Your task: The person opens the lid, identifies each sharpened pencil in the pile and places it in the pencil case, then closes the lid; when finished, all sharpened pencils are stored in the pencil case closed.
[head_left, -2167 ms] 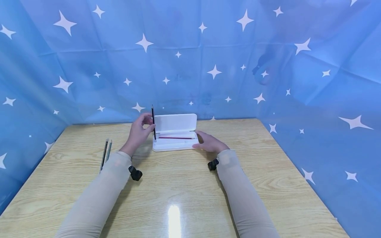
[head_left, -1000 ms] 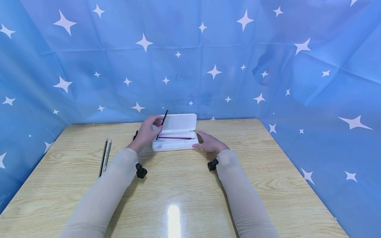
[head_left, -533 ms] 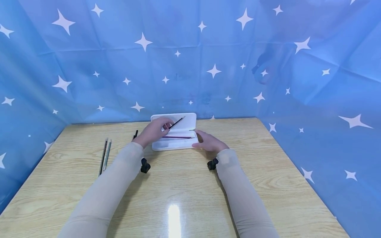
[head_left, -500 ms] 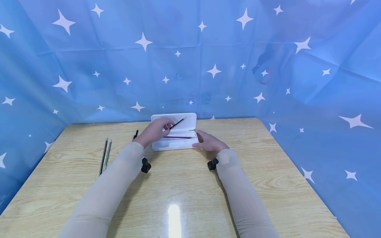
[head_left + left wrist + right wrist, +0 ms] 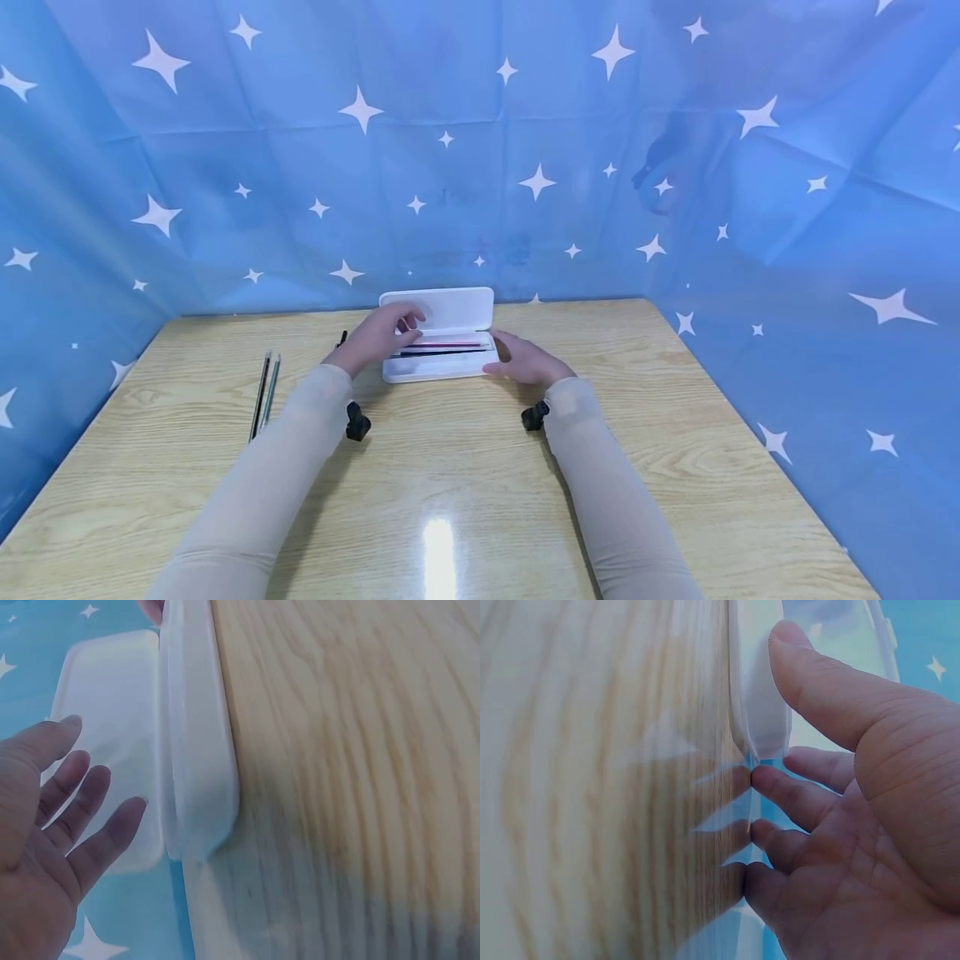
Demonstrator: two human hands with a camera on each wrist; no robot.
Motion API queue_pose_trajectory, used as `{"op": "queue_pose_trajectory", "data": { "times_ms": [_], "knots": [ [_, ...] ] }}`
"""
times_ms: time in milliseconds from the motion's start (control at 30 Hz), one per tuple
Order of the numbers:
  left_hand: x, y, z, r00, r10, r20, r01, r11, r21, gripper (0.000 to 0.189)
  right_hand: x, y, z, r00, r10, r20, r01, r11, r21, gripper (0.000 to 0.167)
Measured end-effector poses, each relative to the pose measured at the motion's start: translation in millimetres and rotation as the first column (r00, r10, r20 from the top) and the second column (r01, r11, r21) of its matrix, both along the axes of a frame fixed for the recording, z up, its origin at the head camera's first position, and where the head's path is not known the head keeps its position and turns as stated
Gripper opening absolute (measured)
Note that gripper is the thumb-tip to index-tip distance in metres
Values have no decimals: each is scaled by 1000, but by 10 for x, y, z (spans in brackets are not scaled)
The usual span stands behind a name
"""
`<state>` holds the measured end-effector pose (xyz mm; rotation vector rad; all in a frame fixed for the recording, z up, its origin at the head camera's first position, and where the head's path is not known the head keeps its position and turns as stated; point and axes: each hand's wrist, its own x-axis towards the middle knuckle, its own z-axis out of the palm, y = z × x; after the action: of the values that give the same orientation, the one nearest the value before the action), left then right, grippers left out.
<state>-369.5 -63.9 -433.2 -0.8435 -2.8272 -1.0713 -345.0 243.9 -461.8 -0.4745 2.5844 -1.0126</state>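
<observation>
A white pencil case [image 5: 442, 367] lies with its lid [image 5: 459, 307] raised near the table's back edge. Inside are a red pencil [image 5: 453, 345] and a dark pencil [image 5: 438, 353], lying lengthwise. My left hand [image 5: 372, 337] is over the case's left end, its fingers loosely bent and apart. Nothing is between those fingers in the left wrist view, where the white lid [image 5: 124, 705] stands behind them. My right hand [image 5: 528, 361] holds the case's right end, thumb at the front corner and fingers round the back. In the right wrist view, the thumb [image 5: 810, 671] overlaps the case wall [image 5: 759, 682].
Left of my left forearm, a dark pencil [image 5: 259, 396] and a greenish pencil [image 5: 272, 390] lie side by side on the wooden table [image 5: 450, 467]. A small black item [image 5: 342, 338] shows partly behind the left wrist. A blue starry curtain [image 5: 450, 217] borders the table.
My left hand has lowered the dark pencil from upright through a tilt into the case and let go of it, then drawn slightly back left. The right hand stays at the case.
</observation>
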Motion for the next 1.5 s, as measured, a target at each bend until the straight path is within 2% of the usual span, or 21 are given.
{"op": "queue_pose_trajectory", "data": {
  "times_ms": [167,433,600,800,1000,1300,1500],
  "knots": [
    [3,-124,-28,999,32,2,-32,999,14,24,-1,4,2,1000,-9,8,9,1000,6,79],
    [105,-370,12,997,69,23,-71,992,107,27,20,-1,25,1000,-3,-2,3,1000,8,81],
    [139,-524,18,994,99,41,-104,986,130,28,24,-6,47,1000,1,-2,-1,1000,4,80],
    [193,-700,38,986,144,78,-156,974,165,31,29,-6,53,1000,-4,8,4,1000,-1,80],
    [223,-902,17,979,190,78,-201,965,171,31,30,-9,37,1000,5,4,-5,1000,-2,80],
    [286,-1173,6,973,191,126,-217,946,239,34,36,-12,47,1000,-7,16,7,1000,14,81],
    [366,-1331,25,961,214,174,-254,933,256,39,32,-11,45,1000,-11,21,11,1000,18,82]
  ]
}}
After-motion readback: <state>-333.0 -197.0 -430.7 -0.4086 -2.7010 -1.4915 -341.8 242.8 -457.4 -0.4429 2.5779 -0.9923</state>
